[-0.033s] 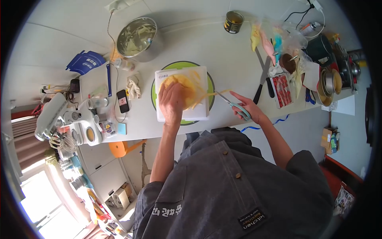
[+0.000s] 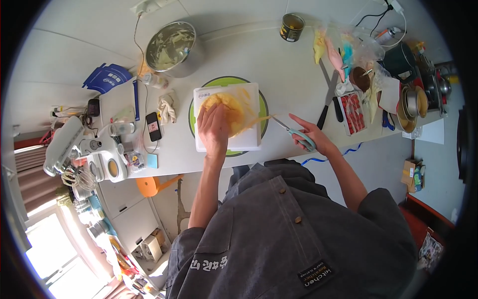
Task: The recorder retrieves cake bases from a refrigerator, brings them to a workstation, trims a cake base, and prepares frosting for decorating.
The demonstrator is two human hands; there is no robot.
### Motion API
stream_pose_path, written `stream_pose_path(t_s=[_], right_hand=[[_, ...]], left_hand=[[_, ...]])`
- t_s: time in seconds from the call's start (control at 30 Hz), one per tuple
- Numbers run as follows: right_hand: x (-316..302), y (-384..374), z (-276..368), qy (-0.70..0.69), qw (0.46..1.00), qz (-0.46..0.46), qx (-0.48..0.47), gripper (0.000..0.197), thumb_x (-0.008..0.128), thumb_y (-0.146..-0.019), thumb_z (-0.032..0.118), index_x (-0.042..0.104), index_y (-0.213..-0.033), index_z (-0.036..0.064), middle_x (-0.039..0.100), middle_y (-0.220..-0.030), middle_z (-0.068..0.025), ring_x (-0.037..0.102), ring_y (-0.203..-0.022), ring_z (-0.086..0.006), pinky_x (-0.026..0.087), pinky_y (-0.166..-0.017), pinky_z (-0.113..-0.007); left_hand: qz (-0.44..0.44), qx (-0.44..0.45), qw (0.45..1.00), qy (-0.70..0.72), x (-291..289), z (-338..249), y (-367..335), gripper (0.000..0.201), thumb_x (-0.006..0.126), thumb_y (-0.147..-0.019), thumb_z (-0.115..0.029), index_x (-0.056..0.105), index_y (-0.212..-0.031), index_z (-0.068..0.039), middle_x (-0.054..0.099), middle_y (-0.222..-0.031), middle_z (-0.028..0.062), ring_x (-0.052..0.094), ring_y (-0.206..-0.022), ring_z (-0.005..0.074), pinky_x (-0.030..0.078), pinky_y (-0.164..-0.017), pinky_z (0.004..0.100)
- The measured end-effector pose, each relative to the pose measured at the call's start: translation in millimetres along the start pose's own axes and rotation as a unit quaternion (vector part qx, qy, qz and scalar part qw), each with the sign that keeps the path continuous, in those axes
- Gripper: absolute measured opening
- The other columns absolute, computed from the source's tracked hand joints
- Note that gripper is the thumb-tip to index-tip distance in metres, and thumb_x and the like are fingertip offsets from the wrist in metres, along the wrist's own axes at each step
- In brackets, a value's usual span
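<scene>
A round yellow sponge cake sits on a white square board, which lies on a green round mat. My left hand is pressed on the cake's left side, its fingers bent and close together over it. From the cake's right side a thin yellow strip sticks out past the board. My right hand grips scissors with pale teal handles, index finger extended. The scissor blades point left, their tips close to the strip's end; whether they touch it I cannot tell.
At the back left stands a steel mixing bowl with pale smears inside. A dark tin is at the back. To the right lie long spatulas, piping bags and a strawberry box. A phone and cloth are left.
The yellow strip, which reached past the scissor tips to my right index finger, now ends by the tips. My right hand has barely moved; my left stays on the cake.
</scene>
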State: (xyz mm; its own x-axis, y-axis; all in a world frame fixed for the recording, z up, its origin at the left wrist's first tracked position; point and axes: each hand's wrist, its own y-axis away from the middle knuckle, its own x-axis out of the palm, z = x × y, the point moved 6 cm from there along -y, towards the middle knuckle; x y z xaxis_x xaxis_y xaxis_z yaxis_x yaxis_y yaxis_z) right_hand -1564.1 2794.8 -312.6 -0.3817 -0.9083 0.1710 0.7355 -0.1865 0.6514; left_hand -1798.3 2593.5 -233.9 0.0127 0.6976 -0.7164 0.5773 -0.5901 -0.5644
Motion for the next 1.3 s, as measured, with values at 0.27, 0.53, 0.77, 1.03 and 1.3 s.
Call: stream_pose_path(t_s=[0.27,0.53,0.77,1.03,1.3], right_hand=[[-91.8,-38.9,-54.8,0.024,0.971,-0.233,-0.042,0.057,0.071,-0.09,0.028,0.059,-0.144,0.014,0.069,-0.085,-0.0097,0.064,-0.066,-0.0161,0.051,-0.062,-0.03],[-170.6,-73.3,-28.6,0.461,0.789,-0.386,-0.129,0.044,0.07,-0.089,0.032,0.069,-0.128,0.0117,0.072,-0.104,-0.0216,0.069,-0.093,-0.0393,0.054,-0.087,-0.048],[-65.9,-127.6,-9.5,0.315,0.935,-0.042,-0.157,0.053,0.078,-0.089,0.029,0.065,-0.132,0.002,0.07,-0.122,-0.0147,0.07,-0.097,-0.0235,0.057,-0.083,-0.035],[57.7,-83.1,-25.1,0.209,0.975,0.008,-0.073,0.033,0.074,-0.092,0.023,0.071,-0.115,0.0,0.073,-0.095,-0.0117,0.068,-0.091,-0.0136,0.055,-0.077,-0.032],[75.8,-47.0,45.5,0.235,0.937,-0.109,-0.234,0.024,0.069,-0.096,0.017,0.074,-0.114,0.0027,0.072,-0.1,-0.0102,0.068,-0.089,-0.0145,0.054,-0.069,-0.03]], left_hand=[[-0.089,-0.179,0.98,-0.008,-31.1,-3.2,43.1,0.01,0.075,-0.088,-0.004,0.074,-0.098,-0.002,0.071,-0.088,0.0069,0.061,-0.072,0.0224,0.052,-0.076,0.0354],[-0.139,-0.48,0.857,0.127,-35.6,13.7,123.2,0.015,0.073,-0.089,-0.007,0.073,-0.102,0.002,0.069,-0.085,0.0073,0.06,-0.072,0.0152,0.052,-0.07,0.0322],[-0.047,-0.531,0.824,0.19,0.6,1.2,144.7,0.02,0.067,-0.093,-0.005,0.073,-0.11,0.003,0.075,-0.092,0.013,0.071,-0.086,0.0184,0.056,-0.075,0.0328],[-0.062,-0.401,0.905,0.125,14.7,-16.7,128.8,0.016,0.063,-0.094,-0.002,0.072,-0.107,0.003,0.073,-0.107,0.0183,0.072,-0.092,0.0325,0.056,-0.082,0.0373],[-0.037,-0.493,0.848,0.193,-0.3,11.2,129.3,0.019,0.066,-0.095,-0.008,0.07,-0.109,0.004,0.075,-0.09,0.0153,0.072,-0.077,0.0212,0.057,-0.072,0.0346]])
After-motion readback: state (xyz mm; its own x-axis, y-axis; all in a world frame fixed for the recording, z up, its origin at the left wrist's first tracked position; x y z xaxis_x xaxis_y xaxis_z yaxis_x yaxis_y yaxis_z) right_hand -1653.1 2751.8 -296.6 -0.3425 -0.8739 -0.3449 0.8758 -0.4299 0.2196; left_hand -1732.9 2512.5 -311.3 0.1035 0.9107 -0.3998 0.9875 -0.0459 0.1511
